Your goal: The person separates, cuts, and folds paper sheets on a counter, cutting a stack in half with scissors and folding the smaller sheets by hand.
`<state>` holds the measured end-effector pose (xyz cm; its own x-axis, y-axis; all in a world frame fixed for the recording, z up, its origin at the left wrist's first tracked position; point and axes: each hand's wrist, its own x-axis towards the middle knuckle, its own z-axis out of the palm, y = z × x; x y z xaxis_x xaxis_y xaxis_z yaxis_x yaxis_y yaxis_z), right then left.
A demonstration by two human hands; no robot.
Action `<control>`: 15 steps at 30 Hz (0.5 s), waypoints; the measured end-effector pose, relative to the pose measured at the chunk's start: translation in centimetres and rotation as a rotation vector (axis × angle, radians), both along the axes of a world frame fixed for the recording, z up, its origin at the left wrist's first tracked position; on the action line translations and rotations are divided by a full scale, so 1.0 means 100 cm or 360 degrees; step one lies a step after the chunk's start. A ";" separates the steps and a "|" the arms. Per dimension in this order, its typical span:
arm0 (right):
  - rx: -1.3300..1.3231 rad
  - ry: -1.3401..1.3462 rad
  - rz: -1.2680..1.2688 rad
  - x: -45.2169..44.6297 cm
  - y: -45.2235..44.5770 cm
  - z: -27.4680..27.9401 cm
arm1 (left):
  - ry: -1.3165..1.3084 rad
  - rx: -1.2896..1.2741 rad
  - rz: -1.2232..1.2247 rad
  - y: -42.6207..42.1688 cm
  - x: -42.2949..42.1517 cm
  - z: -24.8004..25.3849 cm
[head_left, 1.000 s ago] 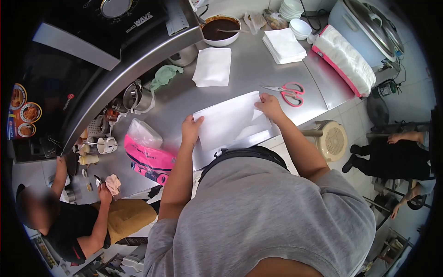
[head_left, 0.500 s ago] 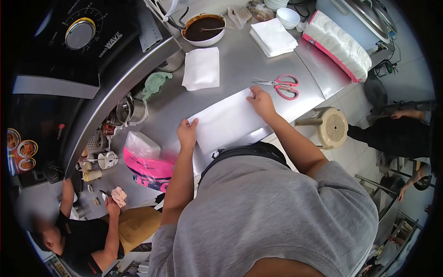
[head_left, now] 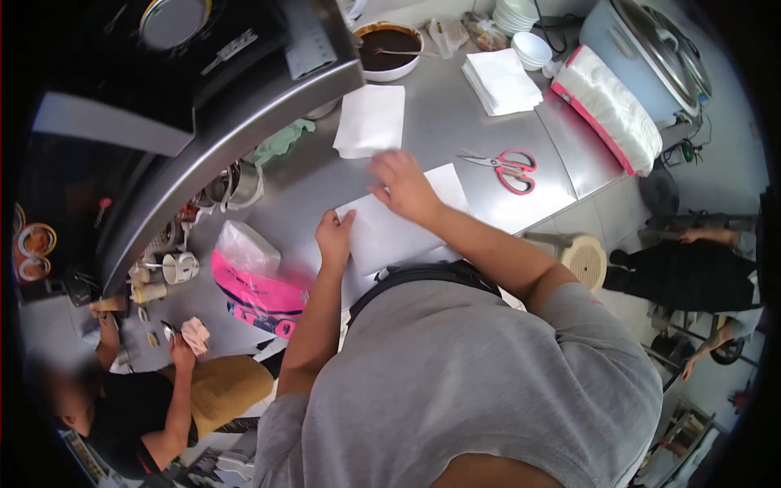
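Note:
A white sheet of paper [head_left: 407, 236], possibly folded, lies on the steel table close to my waist. My left hand [head_left: 334, 237] pinches its left edge between thumb and fingers. Over the sheet's upper left part is my right hand [head_left: 404, 187], somewhat blurred, with its fingers stretched out and nothing seen in them. Just beyond those fingertips lies a small pile of white paper [head_left: 370, 122]. To the right of the sheet rest scissors [head_left: 515, 172] with pink handles, blades slightly apart.
Behind are a bowl of dark sauce [head_left: 390, 53], a stack of white paper [head_left: 503, 83] and white bowls [head_left: 531, 51]. A wrapped pack [head_left: 608, 110] lies right, a pink plastic package [head_left: 260, 289] left. A stool [head_left: 583, 262] stands right. A co-worker [head_left: 130, 398] works at lower left.
My right hand has left the sheet's upper right corner and moved left across it, fingers now extended. My left hand keeps its pinch on the left edge. The camera view has shifted slightly.

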<state>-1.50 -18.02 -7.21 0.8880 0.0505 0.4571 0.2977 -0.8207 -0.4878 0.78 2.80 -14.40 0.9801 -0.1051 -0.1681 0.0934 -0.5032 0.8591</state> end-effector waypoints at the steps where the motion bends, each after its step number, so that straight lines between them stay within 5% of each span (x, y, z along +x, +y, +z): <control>1: -0.0022 -0.0015 -0.0014 0.019 -0.001 0.012 | 0.0080 -0.0168 0.0036 -0.001 0.002 -0.007; 10: -0.0280 0.0400 -0.0165 0.082 -0.012 0.001 | -0.0307 -0.0176 0.0213 0.010 -0.020 0.053; 14: 0.0263 0.0240 0.0010 0.066 0.011 0.014 | -0.0774 -0.0803 0.0125 0.006 -0.028 0.155; 15: 0.0395 0.0333 0.0348 0.061 0.026 0.003 | -0.1142 -0.0762 -0.0330 -0.006 -0.028 0.191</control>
